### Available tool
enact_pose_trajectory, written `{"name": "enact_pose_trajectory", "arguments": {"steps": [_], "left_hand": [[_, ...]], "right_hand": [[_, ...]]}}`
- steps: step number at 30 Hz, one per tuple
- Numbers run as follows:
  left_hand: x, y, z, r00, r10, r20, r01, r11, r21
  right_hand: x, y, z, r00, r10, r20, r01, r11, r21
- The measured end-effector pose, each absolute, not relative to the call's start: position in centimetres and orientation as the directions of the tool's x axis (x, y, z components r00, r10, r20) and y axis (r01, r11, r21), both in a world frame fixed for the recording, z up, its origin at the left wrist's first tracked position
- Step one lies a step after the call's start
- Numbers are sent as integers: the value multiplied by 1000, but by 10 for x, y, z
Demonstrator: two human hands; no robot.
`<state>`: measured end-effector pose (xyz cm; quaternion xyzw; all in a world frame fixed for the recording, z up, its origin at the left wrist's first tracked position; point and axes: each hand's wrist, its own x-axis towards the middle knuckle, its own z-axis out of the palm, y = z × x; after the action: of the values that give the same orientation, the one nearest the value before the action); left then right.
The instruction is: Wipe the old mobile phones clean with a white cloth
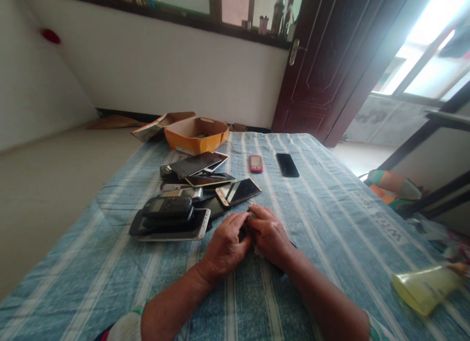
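My left hand (228,238) and my right hand (268,233) meet over the near middle of the table. The left fingers curl round a small dark object (243,232), mostly hidden, whose kind I cannot make out. Pressed under my right hand's bent fingers is a crumpled whitish wipe (258,252), touching that object. A dark edge (293,244) shows beneath my right wrist; what it belongs to is covered. Just beyond my left hand lies a gold-framed smartphone (239,191), part of a loose pile with a black keypad phone (168,207) and a white-framed smartphone (200,224).
A blue striped cloth (323,223) covers the table. An orange open box (196,140) stands at the far left. Beyond my hands lie a pink phone (256,163) and a black smartphone (287,165). A yellow translucent bag (424,287) sits at the right edge.
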<state>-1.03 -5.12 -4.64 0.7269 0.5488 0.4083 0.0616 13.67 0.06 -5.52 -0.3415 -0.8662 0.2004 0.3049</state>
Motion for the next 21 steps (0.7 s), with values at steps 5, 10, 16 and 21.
{"name": "enact_pose_trajectory", "arguments": {"steps": [5,10,16,21], "left_hand": [[-9,-50,-46,177,855,488,759,-434,486],[-8,-47,-45,181,889,419,788,-387,479],[-8,-43,-44,220,899,378,794,-391,466],[-8,-43,-42,271,890,366,810,-416,413]], "right_hand": [[137,-2,-54,-571,739,358,414,635,-652],[138,-3,-49,-576,730,367,357,629,-691],[154,1,-27,-714,640,283,294,642,-708],[173,-3,-11,-798,577,174,419,739,-527]]}}
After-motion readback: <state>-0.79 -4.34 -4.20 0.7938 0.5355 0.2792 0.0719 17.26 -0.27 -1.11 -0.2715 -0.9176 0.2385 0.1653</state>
